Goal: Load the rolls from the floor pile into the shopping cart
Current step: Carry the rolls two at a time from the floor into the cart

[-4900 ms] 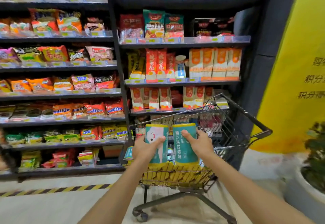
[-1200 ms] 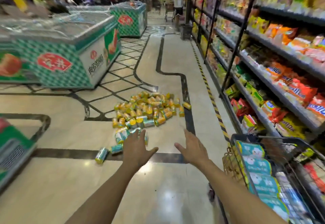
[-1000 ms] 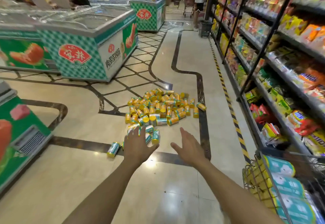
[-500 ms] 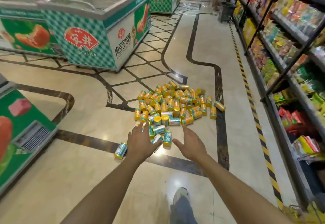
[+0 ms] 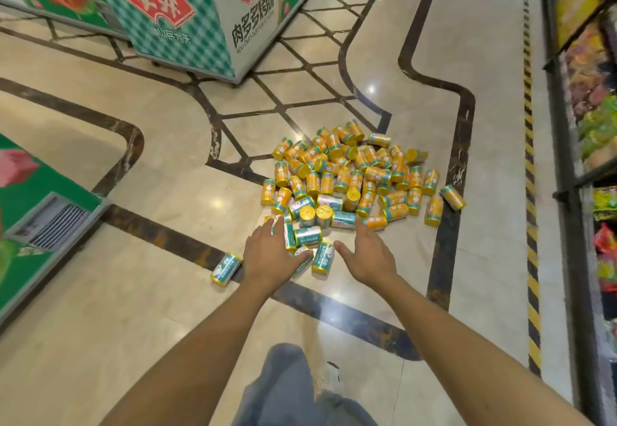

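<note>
Low in the frame, the left hand (image 5: 272, 255) and right hand (image 5: 367, 257) reach out, each grip released, holding nothing. Just past them the rolls (image 5: 350, 175) lie heaped on the floor (image 5: 133, 292), mid-frame; a freezer (image 5: 187, 24) stands upper left.

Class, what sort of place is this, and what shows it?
Most likely a supermarket: a green chequered chest freezer, dark metal shelves of colourful snack packets, and a floor pile of yellow-and-teal wrapped rolls.
</note>
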The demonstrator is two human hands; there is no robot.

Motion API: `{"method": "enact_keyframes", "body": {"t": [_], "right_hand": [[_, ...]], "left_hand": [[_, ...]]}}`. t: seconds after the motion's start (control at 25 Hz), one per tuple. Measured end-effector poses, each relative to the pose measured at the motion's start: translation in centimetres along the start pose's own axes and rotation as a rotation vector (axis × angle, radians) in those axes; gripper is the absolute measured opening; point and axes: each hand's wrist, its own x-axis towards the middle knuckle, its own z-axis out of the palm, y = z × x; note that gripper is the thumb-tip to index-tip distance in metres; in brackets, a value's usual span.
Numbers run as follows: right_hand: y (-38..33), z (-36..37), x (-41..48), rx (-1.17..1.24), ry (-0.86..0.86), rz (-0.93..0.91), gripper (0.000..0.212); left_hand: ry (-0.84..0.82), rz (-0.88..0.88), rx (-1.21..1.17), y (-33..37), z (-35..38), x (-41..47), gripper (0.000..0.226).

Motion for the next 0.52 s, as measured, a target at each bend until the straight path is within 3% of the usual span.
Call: {"method": "enact_keyframes", "body": {"t": [0.2,0.52], "right_hand": [[1.0,1.7,9.6,0.006,-0.105,0.073,0.077],[5.3,11.2,27.1,-0.034,-0.267,0.255,0.073]], "left_hand": [[-0.093,-0.056,-0.015,-1.0,3.2,9.5,0.094],[-0.262,-0.114,-0.020,-6.6,16.0,25.5,0.087]]}}
